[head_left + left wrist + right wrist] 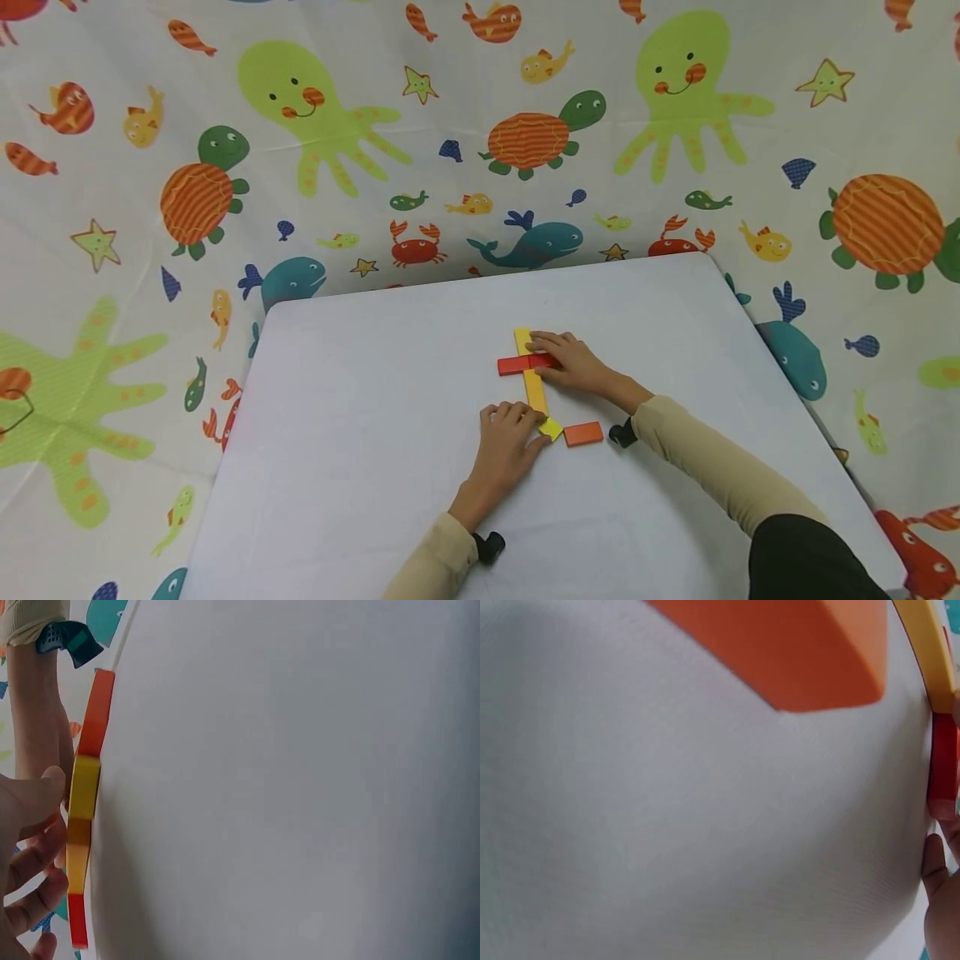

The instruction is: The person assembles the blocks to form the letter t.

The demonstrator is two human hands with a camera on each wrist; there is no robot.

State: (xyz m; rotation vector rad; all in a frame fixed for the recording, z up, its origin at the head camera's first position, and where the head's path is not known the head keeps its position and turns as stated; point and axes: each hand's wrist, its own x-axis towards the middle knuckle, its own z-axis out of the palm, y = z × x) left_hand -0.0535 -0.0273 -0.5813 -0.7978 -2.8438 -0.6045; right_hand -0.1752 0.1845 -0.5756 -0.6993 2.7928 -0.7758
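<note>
My left hand (pixel 504 437) is at the near end of a row of flat blocks, its thumb and index finger pinching a bright yellow block (pixel 552 429). An amber block (pixel 535 392) runs away from it, up to a pair of red blocks laid end to end across the row. With thumb and fingers, my right hand (pixel 577 365) holds the right-hand red block (pixel 543 361), partly hidden under it. The left-hand red block (pixel 513 366) shows fully. Beyond them lies another yellow block (pixel 522 340), its right side covered by the right fingers.
An orange block (pixel 583 434) lies beside the bright yellow block's right corner, near the right wrist camera (pixel 622 433). The white tabletop (pixel 360 433) carries the blocks. A cloth (pixel 420 125) printed with sea animals hangs behind and around the table.
</note>
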